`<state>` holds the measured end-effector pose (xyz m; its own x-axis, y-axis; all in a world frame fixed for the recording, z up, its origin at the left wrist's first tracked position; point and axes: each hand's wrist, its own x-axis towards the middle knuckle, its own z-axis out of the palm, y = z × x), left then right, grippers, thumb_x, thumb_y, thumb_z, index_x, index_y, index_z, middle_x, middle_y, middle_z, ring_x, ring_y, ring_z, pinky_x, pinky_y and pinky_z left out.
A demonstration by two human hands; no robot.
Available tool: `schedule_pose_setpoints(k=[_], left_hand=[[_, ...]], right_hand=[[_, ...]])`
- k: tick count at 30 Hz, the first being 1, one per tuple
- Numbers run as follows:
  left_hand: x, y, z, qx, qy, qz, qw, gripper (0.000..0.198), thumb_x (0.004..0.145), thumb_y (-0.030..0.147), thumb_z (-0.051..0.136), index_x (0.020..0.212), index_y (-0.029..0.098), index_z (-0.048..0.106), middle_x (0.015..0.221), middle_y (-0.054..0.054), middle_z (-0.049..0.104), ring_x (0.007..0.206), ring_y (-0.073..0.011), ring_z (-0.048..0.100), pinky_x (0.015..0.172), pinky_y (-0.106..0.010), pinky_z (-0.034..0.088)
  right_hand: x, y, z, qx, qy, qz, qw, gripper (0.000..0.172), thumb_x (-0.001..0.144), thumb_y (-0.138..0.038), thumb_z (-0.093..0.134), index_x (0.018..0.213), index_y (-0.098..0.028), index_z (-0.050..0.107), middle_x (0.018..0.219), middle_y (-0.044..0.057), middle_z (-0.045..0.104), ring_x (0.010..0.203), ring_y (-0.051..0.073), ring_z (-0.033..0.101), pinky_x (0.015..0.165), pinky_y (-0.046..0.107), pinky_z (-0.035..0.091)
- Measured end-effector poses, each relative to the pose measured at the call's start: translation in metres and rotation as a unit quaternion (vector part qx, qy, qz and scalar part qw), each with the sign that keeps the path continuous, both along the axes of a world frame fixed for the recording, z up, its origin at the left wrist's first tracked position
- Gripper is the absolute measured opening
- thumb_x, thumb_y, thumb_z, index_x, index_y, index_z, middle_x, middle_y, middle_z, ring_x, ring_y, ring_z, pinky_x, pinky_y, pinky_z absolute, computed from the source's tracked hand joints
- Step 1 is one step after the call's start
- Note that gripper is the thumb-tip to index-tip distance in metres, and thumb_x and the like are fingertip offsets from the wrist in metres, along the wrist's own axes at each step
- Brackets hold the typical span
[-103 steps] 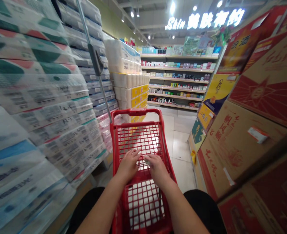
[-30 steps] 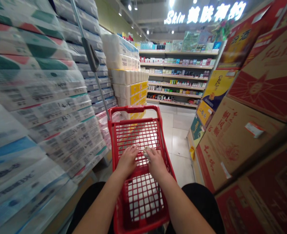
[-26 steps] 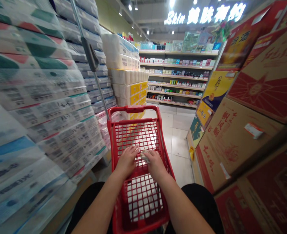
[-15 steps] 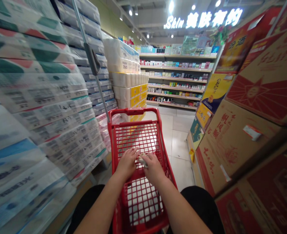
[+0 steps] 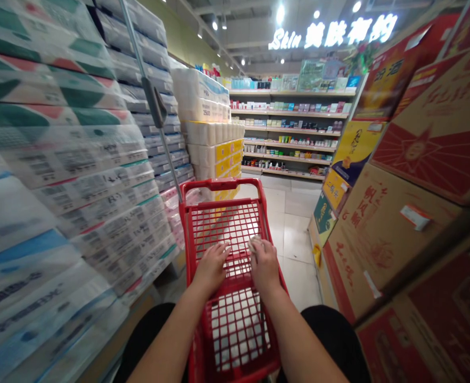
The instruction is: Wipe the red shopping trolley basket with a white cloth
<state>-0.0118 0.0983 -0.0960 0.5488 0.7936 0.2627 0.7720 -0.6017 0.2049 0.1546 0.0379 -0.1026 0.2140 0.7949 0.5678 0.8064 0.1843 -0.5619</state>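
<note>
A red plastic shopping basket cart [image 5: 223, 204] with mesh panels and a tall pull rod [image 5: 154, 101] stands between my knees. My left hand [image 5: 212, 266] lies over the middle of the mesh at its left, fingers stretched forward and apart, nothing seen in them. At the mesh's right side my right hand [image 5: 265, 261] is closed around a crumpled pale wiping cloth [image 5: 254, 244], only part of which shows past the fingers. The cloth appears to touch the mesh.
Wrapped tissue packs [image 5: 79, 181] are stacked high on the left, with toilet roll packs [image 5: 211, 133] beyond. Cardboard cartons [image 5: 394, 213] line the right side. Ahead, past the tiled floor [image 5: 296, 242], stand cosmetics shelves [image 5: 290, 114].
My right hand has moved rightward across the mesh with the cloth, away from my left hand. My left hand stays nearly in place. The view has shifted slightly.
</note>
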Motion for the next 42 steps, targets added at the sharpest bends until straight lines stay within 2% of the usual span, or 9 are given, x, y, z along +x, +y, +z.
schedule_pose_setpoints(k=[5, 10, 15, 20, 25, 29, 36, 39, 42], left_hand=[[-0.001, 0.002, -0.004, 0.008, 0.001, 0.001, 1.000, 0.070, 0.064, 0.001, 0.051, 0.131, 0.020, 0.054, 0.144, -0.004, 0.047, 0.135, -0.0242, 0.038, 0.114, -0.044, 0.030], [-0.001, 0.002, -0.006, 0.019, -0.007, -0.007, 1.000, 0.069, 0.063, 0.001, 0.051, 0.130, 0.021, 0.055, 0.144, -0.005, 0.048, 0.135, -0.0249, 0.038, 0.114, -0.045, 0.030], [-0.002, 0.002, -0.007, 0.025, -0.015, -0.006, 1.000, 0.068, 0.065, 0.000, 0.049, 0.130, 0.020, 0.054, 0.142, -0.007, 0.049, 0.134, -0.0244, 0.039, 0.113, -0.046, 0.032], [-0.002, 0.001, -0.007, 0.024, -0.013, -0.003, 1.000, 0.074, 0.062, -0.001, 0.049, 0.133, 0.019, 0.052, 0.142, -0.006, 0.049, 0.134, -0.0246, 0.040, 0.114, -0.044, 0.030], [-0.004, 0.001, -0.007, 0.029, -0.014, -0.007, 0.999, 0.070, 0.064, 0.001, 0.050, 0.132, 0.019, 0.053, 0.142, -0.007, 0.050, 0.134, -0.0256, 0.040, 0.113, -0.046, 0.032], [-0.004, -0.004, -0.004, 0.024, -0.006, -0.001, 1.000, 0.070, 0.063, 0.001, 0.050, 0.130, 0.019, 0.055, 0.142, -0.008, 0.049, 0.133, -0.0265, 0.041, 0.112, -0.046, 0.032], [-0.011, -0.034, 0.008, 0.023, 0.021, -0.021, 0.999, 0.068, 0.064, 0.003, 0.051, 0.129, 0.022, 0.055, 0.140, -0.007, 0.050, 0.130, -0.0240, 0.043, 0.108, -0.042, 0.034], [-0.013, -0.046, 0.012, 0.016, 0.022, -0.023, 0.999, 0.073, 0.063, 0.001, 0.052, 0.132, 0.026, 0.052, 0.140, -0.006, 0.049, 0.129, -0.0228, 0.042, 0.107, -0.040, 0.034], [-0.012, -0.051, 0.018, 0.011, 0.037, -0.011, 0.999, 0.074, 0.065, 0.003, 0.055, 0.134, 0.029, 0.050, 0.138, -0.006, 0.050, 0.128, -0.0235, 0.043, 0.105, -0.040, 0.035]], right_hand=[[0.000, 0.002, -0.006, -0.056, -0.054, 0.053, 0.996, 0.045, 0.079, -0.004, 0.051, 0.118, -0.024, 0.063, 0.130, 0.007, 0.054, 0.113, 0.025, 0.047, 0.094, 0.037, 0.044], [-0.004, -0.001, -0.005, -0.058, -0.029, -0.003, 0.998, 0.041, 0.083, -0.005, 0.048, 0.117, -0.022, 0.064, 0.125, 0.008, 0.058, 0.110, 0.024, 0.048, 0.091, 0.037, 0.045], [-0.008, -0.004, -0.003, -0.052, -0.064, 0.112, 0.990, 0.042, 0.077, -0.001, 0.052, 0.106, -0.027, 0.069, 0.121, 0.003, 0.060, 0.106, 0.022, 0.050, 0.093, 0.035, 0.044], [-0.004, -0.002, -0.004, -0.055, -0.026, 0.005, 0.998, 0.044, 0.083, -0.002, 0.046, 0.117, -0.022, 0.065, 0.123, 0.008, 0.058, 0.109, 0.023, 0.049, 0.091, 0.035, 0.044], [-0.009, -0.009, -0.004, -0.082, -0.110, 0.117, 0.984, 0.040, 0.081, -0.002, 0.051, 0.107, -0.027, 0.068, 0.125, 0.002, 0.058, 0.106, 0.020, 0.048, 0.090, 0.030, 0.042], [0.007, -0.015, 0.007, -0.137, -0.127, 0.088, 0.979, 0.035, 0.080, -0.004, 0.054, 0.101, -0.026, 0.070, 0.111, 0.001, 0.064, 0.098, 0.021, 0.048, 0.082, 0.027, 0.042], [0.028, -0.047, 0.015, -0.141, -0.175, 0.168, 0.960, 0.034, 0.073, -0.006, 0.064, 0.098, -0.028, 0.072, 0.107, -0.001, 0.063, 0.098, 0.019, 0.049, 0.082, 0.026, 0.042], [0.023, -0.063, 0.020, -0.147, -0.161, 0.107, 0.970, 0.027, 0.072, -0.008, 0.066, 0.092, -0.024, 0.070, 0.102, 0.002, 0.062, 0.095, 0.019, 0.050, 0.078, 0.027, 0.043], [0.013, -0.061, 0.035, -0.145, -0.147, 0.018, 0.978, 0.020, 0.074, -0.007, 0.062, 0.087, -0.021, 0.069, 0.097, 0.006, 0.060, 0.093, 0.021, 0.050, 0.076, 0.029, 0.044]])
